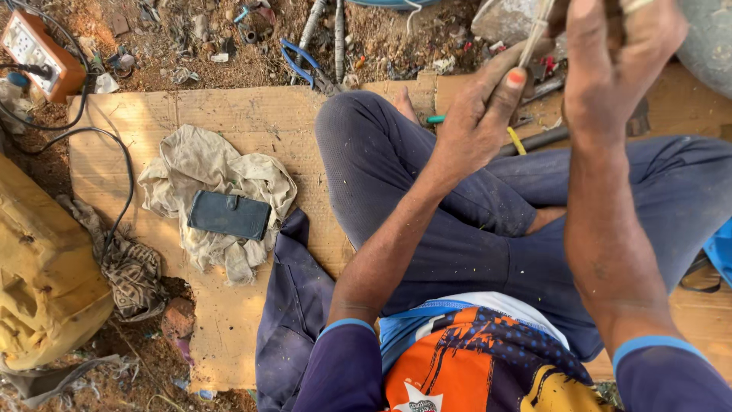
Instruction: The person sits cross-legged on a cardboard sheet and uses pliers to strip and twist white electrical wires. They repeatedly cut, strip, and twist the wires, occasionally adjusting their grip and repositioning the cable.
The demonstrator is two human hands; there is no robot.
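Hands first: I see my left hand (479,122) and right hand (614,57) raised together over my crossed legs, near the far edge of the cardboard sheet (252,114). The left hand's fingers are closed around a thin pale rod (534,34), thumb pressed along it. The right hand is curled shut over the rod's upper part, though what lies inside that grip I cannot tell. On the cardboard's left half lies a crumpled beige cloth (206,172), with a dark wallet (229,215) resting on it. Blue-handled pliers (301,61) lie in the dirt just past the cardboard's far edge. An orange socket box (34,53) sits at the far left corner.
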